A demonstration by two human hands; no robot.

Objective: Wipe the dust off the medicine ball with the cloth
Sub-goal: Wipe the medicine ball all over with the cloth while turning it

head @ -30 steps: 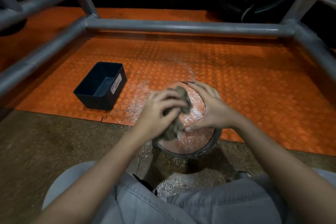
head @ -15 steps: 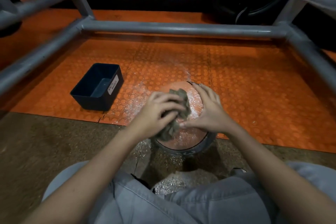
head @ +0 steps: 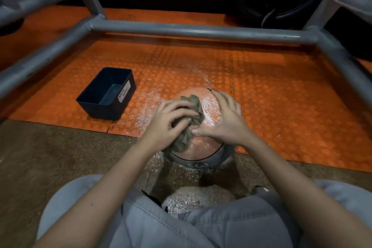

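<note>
We had the round orange medicine ball with its grey band on the floor just ahead of our knees, straddling the edge where the orange studded rubber mat met the brown speckled floor. Our left hand gripped the crumpled grey-green cloth, fingers curled over it, pressing it onto the ball's crown. Our right hand lay flat on the ball's right side, fingers spread and thumb touching the cloth, steadying it. The thickest white dust sat just right of the cloth and farther from us. We judged the next stroke should run that way, and that the right hand, partly over that patch, would need to shift.
</note>
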